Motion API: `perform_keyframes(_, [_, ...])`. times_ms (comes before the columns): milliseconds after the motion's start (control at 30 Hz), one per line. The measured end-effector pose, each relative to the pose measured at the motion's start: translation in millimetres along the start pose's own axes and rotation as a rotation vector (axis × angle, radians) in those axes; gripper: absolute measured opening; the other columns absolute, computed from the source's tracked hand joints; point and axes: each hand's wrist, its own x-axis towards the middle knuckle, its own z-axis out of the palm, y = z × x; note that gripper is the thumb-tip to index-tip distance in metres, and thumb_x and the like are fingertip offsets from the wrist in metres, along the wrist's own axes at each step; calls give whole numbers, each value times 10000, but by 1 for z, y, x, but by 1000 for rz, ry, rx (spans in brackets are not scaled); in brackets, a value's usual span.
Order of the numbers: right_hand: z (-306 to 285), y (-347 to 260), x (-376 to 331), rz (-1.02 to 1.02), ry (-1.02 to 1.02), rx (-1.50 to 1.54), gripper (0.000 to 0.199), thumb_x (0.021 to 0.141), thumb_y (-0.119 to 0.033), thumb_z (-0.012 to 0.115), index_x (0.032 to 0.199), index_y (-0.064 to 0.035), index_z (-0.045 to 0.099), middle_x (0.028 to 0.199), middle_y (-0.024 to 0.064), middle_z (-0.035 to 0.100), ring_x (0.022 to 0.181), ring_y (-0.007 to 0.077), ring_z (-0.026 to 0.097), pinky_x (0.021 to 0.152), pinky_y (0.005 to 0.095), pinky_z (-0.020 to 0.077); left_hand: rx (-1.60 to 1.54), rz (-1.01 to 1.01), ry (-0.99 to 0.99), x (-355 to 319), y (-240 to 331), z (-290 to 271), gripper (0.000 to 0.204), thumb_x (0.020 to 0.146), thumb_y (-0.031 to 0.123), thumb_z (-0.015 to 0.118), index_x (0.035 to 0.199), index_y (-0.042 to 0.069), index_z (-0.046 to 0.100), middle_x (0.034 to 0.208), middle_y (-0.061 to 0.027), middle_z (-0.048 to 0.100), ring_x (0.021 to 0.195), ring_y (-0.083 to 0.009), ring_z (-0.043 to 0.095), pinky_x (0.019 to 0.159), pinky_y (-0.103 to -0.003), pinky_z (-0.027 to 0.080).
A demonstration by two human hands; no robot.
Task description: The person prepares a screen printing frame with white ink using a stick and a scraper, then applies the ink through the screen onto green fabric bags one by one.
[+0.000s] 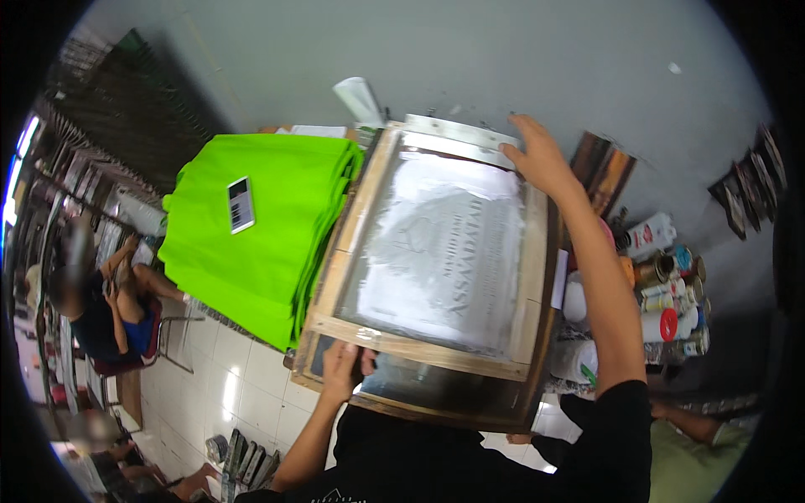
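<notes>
Table point(222, 321) at left, mostly hidden: bright green fabric stack point(268, 277) on it, white phone point(241, 204) lying flat on top; tiled floor point(210, 356) near left, red-seated chair point(122, 365) standing there

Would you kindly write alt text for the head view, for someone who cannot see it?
A person's right hand holds a pale strip at the top of a wooden-framed screen smeared with white; the left hand is at the screen's lower edge. Bright green fabric with a phone lies left, containers right.
</notes>
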Motion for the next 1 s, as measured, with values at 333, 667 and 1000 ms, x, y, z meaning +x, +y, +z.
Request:
perform_keyframes(333, [54,-156,11,-46,-159,20,584,941,-348,678,1359,41,558,1438,272,513,1358,425,458,1156,472,364,50,-149,-248,5,7,-33,376,1085,352,500,1003,11,638,723,-47,623,625,-114,597,588,-280,474])
perform_keyframes(667, [176,-415,36,-35,-573,386,940,830,-511,765,1411,141,417,1230,361,625,1154,465,634,1000,465,511,157,-327,-703,28,13,-64,498,1039,320,601,1395,-11,493,1150,-137,693,1039,-242,658,941,-369,512])
perform_keyframes(1000, [407,-499,51,260,-317,39,1276,698,-522,879,1530,139,173,1321,286,527,1201,379,505,1030,461,453,124,-122,-749,17,-26,-65,409,1018,245,626,1325,-21,579,1184,-158,697,1081,-262,657,970,-400,502])
